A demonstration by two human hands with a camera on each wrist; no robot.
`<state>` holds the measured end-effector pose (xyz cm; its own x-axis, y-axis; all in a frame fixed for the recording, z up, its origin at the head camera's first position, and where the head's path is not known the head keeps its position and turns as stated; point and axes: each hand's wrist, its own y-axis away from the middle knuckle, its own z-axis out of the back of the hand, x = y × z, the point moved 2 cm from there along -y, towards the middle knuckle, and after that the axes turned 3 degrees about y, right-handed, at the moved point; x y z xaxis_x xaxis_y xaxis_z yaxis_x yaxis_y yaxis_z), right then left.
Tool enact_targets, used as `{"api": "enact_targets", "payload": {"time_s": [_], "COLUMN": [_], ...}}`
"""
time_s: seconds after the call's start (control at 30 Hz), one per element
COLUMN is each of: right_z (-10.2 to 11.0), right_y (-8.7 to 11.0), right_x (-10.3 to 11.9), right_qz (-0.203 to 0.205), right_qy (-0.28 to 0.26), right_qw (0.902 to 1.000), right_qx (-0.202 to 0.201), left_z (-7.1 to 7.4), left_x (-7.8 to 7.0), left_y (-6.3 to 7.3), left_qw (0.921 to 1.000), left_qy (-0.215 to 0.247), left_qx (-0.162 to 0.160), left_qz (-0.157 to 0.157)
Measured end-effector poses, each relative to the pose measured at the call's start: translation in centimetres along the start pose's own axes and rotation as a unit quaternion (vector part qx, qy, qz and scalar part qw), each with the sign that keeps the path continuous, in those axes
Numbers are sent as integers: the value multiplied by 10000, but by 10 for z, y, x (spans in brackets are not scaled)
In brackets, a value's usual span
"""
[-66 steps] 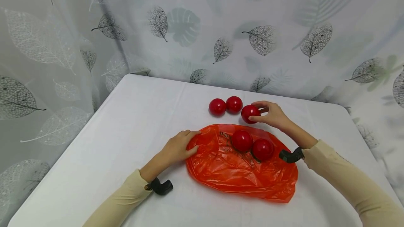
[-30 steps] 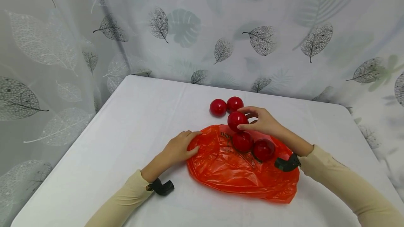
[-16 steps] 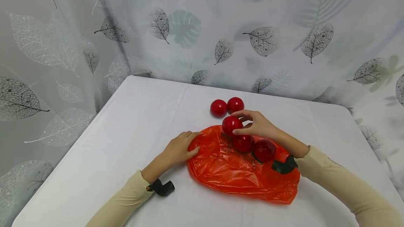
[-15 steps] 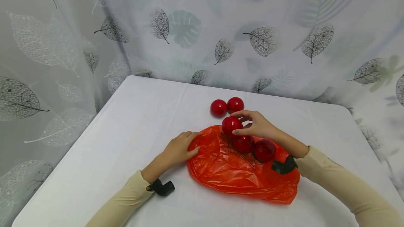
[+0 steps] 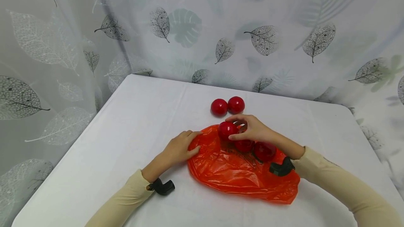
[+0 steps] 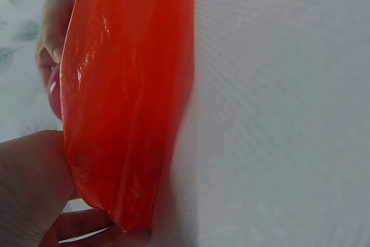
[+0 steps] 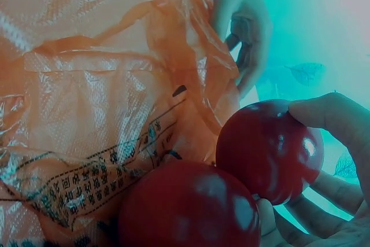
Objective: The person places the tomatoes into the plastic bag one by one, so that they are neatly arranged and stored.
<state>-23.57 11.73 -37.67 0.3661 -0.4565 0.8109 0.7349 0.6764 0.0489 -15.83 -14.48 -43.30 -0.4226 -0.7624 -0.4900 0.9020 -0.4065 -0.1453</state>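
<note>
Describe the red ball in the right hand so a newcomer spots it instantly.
On the white table lies a crumpled orange-red plastic bag. Look near its far edge, to the right hand. The red ball there is the only one of five pinched between thumb and fingers.

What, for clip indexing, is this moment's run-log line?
right hand: holding red ball at red plastic bag; left hand: gripping bag edge; nearer two balls: on/in bag; farther two balls: white table

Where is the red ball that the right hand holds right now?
In the head view, the red ball is in the right hand at the far side of the red plastic bag, just left of and slightly beyond the neighbouring ball.
</note>
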Motion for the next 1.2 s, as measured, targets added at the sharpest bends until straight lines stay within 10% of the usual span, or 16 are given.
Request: {"api": "enact_targets", "payload": {"time_s": [1.2], "right_z": [-15], "right_y": [-13], "right_x": [-4], "right_qz": [277], "right_qy": [284], "right_qw": [9948], "right_qx": [937], "left_z": [0], "left_x": [0], "left_y": [-1], "left_qw": [10000], "left_qy": [-37], "left_qx": [36], "left_qz": [73]}}
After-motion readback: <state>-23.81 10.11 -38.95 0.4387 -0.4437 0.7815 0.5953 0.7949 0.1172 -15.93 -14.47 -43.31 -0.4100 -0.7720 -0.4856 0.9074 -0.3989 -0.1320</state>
